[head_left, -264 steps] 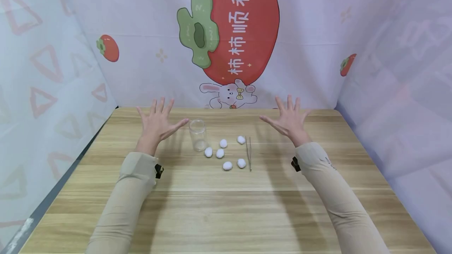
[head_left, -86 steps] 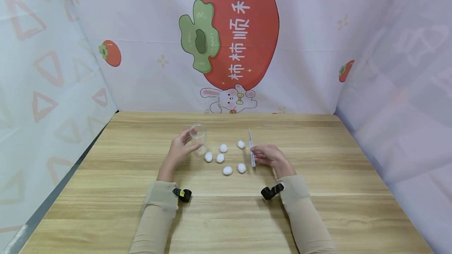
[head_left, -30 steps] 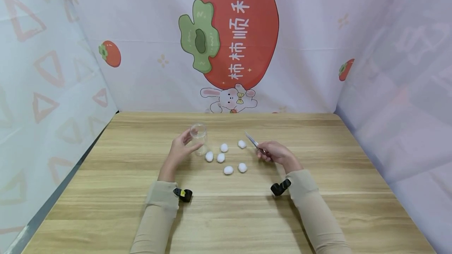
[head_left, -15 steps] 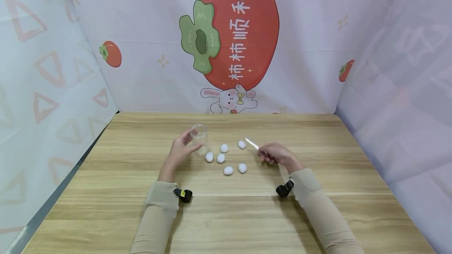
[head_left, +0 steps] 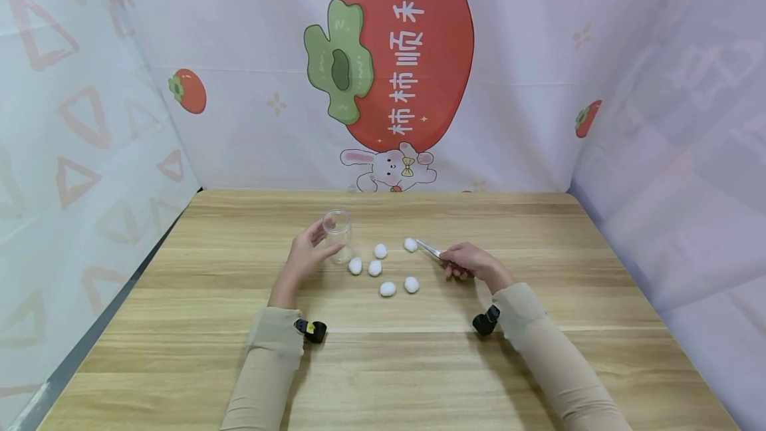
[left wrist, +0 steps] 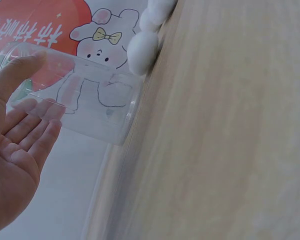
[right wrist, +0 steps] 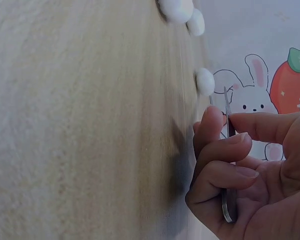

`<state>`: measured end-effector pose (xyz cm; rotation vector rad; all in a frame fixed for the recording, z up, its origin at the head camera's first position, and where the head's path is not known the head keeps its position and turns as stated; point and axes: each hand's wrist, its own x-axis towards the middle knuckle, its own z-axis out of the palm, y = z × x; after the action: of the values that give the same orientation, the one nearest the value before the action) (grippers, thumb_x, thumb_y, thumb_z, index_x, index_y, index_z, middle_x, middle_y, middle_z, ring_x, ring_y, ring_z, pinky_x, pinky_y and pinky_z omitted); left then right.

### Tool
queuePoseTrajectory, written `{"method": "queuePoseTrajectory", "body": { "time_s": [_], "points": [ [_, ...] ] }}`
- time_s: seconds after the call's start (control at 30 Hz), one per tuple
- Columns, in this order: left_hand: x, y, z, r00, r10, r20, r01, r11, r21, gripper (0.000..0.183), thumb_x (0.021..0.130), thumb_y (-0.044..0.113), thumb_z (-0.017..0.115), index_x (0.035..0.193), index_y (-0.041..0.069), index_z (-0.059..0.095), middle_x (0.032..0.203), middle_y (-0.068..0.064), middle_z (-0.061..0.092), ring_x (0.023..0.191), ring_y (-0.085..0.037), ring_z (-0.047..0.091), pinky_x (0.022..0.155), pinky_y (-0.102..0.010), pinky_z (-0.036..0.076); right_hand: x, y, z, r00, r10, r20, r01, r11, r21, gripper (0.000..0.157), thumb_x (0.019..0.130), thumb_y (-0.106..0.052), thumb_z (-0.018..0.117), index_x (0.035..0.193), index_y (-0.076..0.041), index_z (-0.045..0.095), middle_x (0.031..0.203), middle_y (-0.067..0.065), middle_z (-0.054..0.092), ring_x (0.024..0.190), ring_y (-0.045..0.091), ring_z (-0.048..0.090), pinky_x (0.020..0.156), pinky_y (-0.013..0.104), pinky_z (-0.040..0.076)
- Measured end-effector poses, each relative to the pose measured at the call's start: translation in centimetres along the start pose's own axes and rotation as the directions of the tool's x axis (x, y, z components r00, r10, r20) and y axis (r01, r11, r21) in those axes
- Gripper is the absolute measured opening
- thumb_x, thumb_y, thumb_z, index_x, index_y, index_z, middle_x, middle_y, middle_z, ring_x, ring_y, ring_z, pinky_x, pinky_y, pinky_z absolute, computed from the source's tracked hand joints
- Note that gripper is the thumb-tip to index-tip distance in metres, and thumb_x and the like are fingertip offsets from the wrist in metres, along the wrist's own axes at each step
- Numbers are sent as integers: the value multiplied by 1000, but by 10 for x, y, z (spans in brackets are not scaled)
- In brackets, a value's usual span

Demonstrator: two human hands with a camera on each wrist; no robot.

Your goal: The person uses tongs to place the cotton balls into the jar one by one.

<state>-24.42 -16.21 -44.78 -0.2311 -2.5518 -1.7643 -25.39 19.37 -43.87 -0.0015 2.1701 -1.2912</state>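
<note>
Just left of centre in the head view, a clear, cylindrical, see-through jar [head_left: 342,235] is stood upright on a pale, wood-grained tabletop [head_left: 383,364]. It is clasped from its left side by the left hand [head_left: 305,256], its wall being caught between thumb and fingers; the same hold is shown at the left of the left wrist view.

Right of centre, slim, silvery metal tweezers [head_left: 427,249] are clamped in the right hand [head_left: 471,261]. At the lower right of the right wrist view, they are pinched between the thumb and a finger, with other fingers curled round beneath. The tips are aimed toward the upper left in the head view, just beside a small, round, white, fluffy ball [head_left: 410,245]; a slight gap is seen between the two in the right wrist view.

Five like balls [head_left: 375,268] are scattered about the middle of the head view, the leftmost just beside the jar's base and two lower down.

Beige cloth sleeves [head_left: 266,371] are worn on both arms. Across the top of the frame, a white cloth backdrop [head_left: 239,145] is printed with a large red fruit [head_left: 439,52], white characters and a white rabbit [head_left: 389,166].
</note>
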Motion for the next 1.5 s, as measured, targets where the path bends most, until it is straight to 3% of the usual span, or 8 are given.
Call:
{"method": "queuePoseTrajectory", "body": {
  "time_s": [0.8, 0.87, 1.23, 1.5],
  "points": [
    [-4, 7, 0, 1000, -20, -2, 20, 1000, 6, 71, 83, 12, 75, 143, -3, 40, 143, -26, 48, 136, -38, 46, 119, -42, 40, 1, -9, 7, 998, 54, -15, -55, 993, -100, 28, 100, -22, 48, 76, -9, 56, 51, -7, 55, 43, 3, 36, 41, 14, 28],
    [-2, 2, 0, 1000, -14, -7, 14, 1000, 12, 71, 83, 13, 75, 143, -1, 41, 143, -25, 50, 136, -37, 47, 118, -41, 40, 2, -10, 7, 998, 56, -12, -57, 993, -105, 28, 99, -23, 48, 76, -10, 57, 51, -8, 55, 43, 3, 36, 40, 14, 27],
    [-1, 2, 0, 1000, -9, -4, 9, 1000, 12, 71, 83, 15, 75, 143, 0, 40, 143, -24, 50, 136, -36, 47, 118, -40, 41, 8, -8, 7, 997, 76, -26, -76, 997, -6, 22, 98, -20, 52, 85, -5, 62, 57, -7, 60, 46, 1, 42, 43, 12, 31],
    [-1, 0, 0, 1000, -14, -7, 14, 1000, 21, 72, 83, 16, 75, 144, 1, 40, 143, -24, 50, 136, -37, 48, 118, -40, 41, 12, -2, 7, 995, 59, -76, -56, 997, 44, 24, 94, -21, 55, 78, -7, 64, 55, -7, 55, 47, 5, 40, 44, 16, 32]
  ]
}}
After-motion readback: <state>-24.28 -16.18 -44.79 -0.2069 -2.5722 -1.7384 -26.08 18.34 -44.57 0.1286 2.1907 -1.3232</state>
